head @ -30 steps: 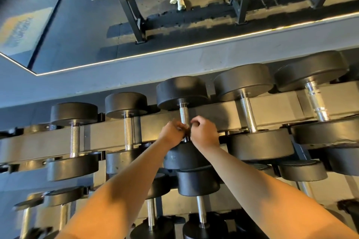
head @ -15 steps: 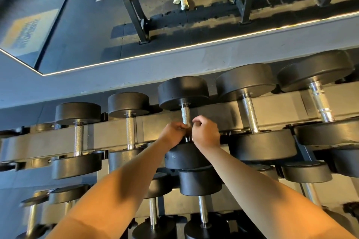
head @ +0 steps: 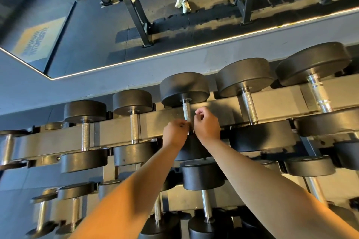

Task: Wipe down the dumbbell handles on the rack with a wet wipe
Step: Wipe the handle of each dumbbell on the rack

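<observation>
My left hand [head: 175, 134] and right hand [head: 207, 124] curl against the knurled chrome dumbbell handle [head: 186, 111] on the grey steel rack [head: 114, 130]. What they grip, I cannot tell.

**Dumbbell rack, grey, two tiers**

Upper tier [head: 281, 99]: five black round-headed dumbbells in full view, side by side, with knurled steel handles. The centre dumbbell [head: 184, 85] has its handle at the fingers [head: 201, 115]. Two smaller dumbbells [head: 134, 101] lie left of the fingers, two larger dumbbells [head: 244, 75] right of them. Lower tier [head: 178, 200], below the fingers: more black dumbbells, partly hidden by the forearms
</observation>
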The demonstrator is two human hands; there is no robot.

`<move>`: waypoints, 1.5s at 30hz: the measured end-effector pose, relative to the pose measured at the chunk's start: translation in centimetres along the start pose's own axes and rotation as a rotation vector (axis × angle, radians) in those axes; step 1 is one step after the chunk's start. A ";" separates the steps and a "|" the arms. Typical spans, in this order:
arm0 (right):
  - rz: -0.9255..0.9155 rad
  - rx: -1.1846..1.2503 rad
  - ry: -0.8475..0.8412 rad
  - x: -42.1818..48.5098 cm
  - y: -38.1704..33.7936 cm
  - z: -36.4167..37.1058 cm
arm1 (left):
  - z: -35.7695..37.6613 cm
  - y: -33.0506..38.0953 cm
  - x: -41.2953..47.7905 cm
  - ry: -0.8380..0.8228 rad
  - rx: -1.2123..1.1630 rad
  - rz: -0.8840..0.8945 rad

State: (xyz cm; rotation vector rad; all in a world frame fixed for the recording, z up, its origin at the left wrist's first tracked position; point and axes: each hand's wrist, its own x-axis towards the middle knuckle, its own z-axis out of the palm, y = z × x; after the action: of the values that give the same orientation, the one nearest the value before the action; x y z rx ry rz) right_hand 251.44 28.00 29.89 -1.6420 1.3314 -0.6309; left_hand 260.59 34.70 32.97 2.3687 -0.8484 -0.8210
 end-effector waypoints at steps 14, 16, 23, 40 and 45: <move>0.325 0.390 -0.008 4.9 -2.3 0.7 | 0.6 0.5 -1.0 0.093 -0.103 0.063; 0.363 0.417 -0.027 5.4 -2.7 1.6 | 0.5 0.5 -0.5 0.053 -0.068 0.036; 0.422 0.309 -0.104 6.4 -2.8 3.2 | 0.5 -0.2 0.1 0.008 -0.127 -0.019; 0.385 0.083 -0.230 6.8 -2.4 3.4 | 0.5 0.1 0.3 0.042 -0.075 0.032; 0.390 -0.052 -0.473 5.7 -0.8 2.2 | 0.7 0.0 0.3 0.039 -0.062 -0.019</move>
State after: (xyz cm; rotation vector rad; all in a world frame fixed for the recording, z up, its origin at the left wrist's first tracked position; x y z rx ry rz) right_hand 255.32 23.32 28.72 -1.4001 1.2643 0.0274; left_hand 260.29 34.34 32.38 2.3341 -0.7751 -0.7941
